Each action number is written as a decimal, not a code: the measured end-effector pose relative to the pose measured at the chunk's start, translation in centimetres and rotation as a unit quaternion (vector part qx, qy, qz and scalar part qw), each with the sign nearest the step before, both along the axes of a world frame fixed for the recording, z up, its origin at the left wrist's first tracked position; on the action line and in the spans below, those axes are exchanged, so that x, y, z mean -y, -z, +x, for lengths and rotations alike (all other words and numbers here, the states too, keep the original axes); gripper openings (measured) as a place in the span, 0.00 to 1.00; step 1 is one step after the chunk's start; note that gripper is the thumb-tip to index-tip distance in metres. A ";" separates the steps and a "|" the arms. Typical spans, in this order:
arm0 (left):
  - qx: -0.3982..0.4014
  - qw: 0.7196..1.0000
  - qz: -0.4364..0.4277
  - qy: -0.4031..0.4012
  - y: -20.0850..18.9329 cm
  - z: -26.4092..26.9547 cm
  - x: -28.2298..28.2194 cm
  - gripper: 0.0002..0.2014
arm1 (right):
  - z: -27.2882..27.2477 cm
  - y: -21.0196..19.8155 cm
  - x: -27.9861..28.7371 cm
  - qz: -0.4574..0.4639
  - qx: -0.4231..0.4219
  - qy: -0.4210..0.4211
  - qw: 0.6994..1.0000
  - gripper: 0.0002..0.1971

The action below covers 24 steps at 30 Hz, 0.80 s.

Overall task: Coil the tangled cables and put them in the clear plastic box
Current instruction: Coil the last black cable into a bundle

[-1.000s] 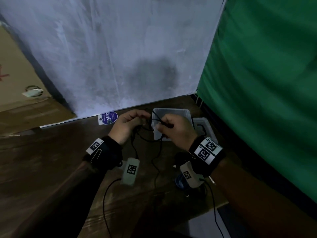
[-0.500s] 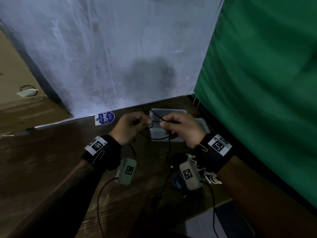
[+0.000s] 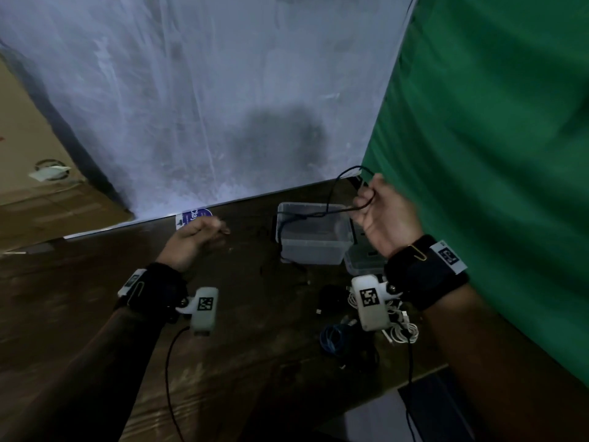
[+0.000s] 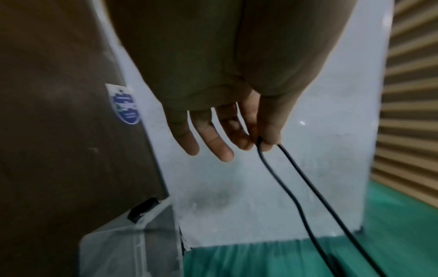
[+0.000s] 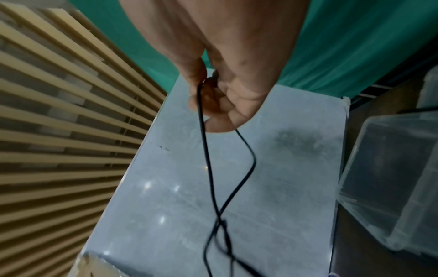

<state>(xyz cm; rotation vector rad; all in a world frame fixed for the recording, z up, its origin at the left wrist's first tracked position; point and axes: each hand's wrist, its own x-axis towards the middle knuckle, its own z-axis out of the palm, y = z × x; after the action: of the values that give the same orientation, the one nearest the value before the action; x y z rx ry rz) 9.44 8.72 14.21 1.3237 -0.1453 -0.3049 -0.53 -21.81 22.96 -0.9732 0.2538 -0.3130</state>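
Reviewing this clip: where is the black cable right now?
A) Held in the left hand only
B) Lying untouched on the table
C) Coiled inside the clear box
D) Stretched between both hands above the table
D: the right hand grips the black cable up by the clear plastic box, and the left hand pinches it between thumb and finger.

Between the two hands lies bare desk [image 3: 242, 314], an open lane toward the clear box [image 3: 314, 242]. A black cable [image 3: 331, 199] hangs slack across the box's open top. Just below the right hand [image 3: 387, 218], a lid [image 3: 363, 263] and a heap of cables [image 3: 357, 330] crowd the desk. A green curtain [image 3: 494, 154] closes off the side beyond the right hand.
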 end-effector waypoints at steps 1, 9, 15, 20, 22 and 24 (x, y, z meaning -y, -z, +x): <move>-0.041 0.999 -0.025 -0.025 0.6 0.2 -0.6 0.05 | 0.0 -0.2 0.5 0.001 0.004 0.014 1.000 0.12; -0.194 0.968 -0.072 -0.139 2.8 0.9 1.2 0.10 | 0.3 0.0 -0.6 -0.040 -0.017 0.041 0.998 0.15; 0.071 0.958 0.278 -0.007 2.8 1.3 2.7 0.11 | -0.3 0.4 -2.7 -0.190 -0.040 -0.098 0.976 0.12; 0.122 0.968 0.153 0.156 -0.2 -1.7 6.6 0.20 | 0.3 0.3 -7.0 -0.246 -0.026 -0.232 0.941 0.13; 0.067 0.974 0.092 0.193 -1.2 -3.3 7.4 0.08 | 0.6 -0.4 -7.3 -0.228 -0.009 -0.232 0.945 0.13; -0.076 0.970 -0.052 0.225 -1.5 -4.2 7.0 0.26 | 0.9 -1.1 -6.6 -0.200 -0.004 -0.203 0.958 0.13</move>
<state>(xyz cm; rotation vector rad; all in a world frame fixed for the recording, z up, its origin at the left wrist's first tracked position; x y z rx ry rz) 5.22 1.70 15.72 1.1493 -0.3281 -0.7718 0.40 -15.25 24.09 -1.3976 -0.0101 0.0222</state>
